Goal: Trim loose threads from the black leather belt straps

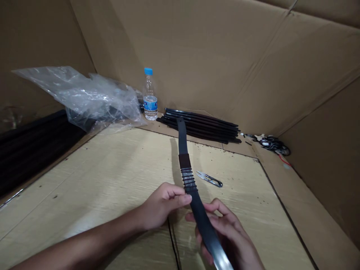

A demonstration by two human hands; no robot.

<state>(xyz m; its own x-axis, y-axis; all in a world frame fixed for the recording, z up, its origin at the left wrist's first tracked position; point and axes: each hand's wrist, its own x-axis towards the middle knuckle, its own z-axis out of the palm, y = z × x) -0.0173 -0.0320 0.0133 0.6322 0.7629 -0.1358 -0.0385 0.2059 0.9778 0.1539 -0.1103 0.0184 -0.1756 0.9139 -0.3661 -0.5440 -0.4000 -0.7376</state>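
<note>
A blue label (150, 103) wraps the water bottle (149, 88) by the far edge of the bench (112, 180), but its letters are too small to read. The long black strip (200, 213) is up over the bench, pointing from the near edge to the far edge. The right hand (232, 230) holds its near part. The left hand (163, 204) pinches black cord (172, 240) at the strip's left side, just below the wrapped loops. Small snips (209, 179) lie to the right.
</note>
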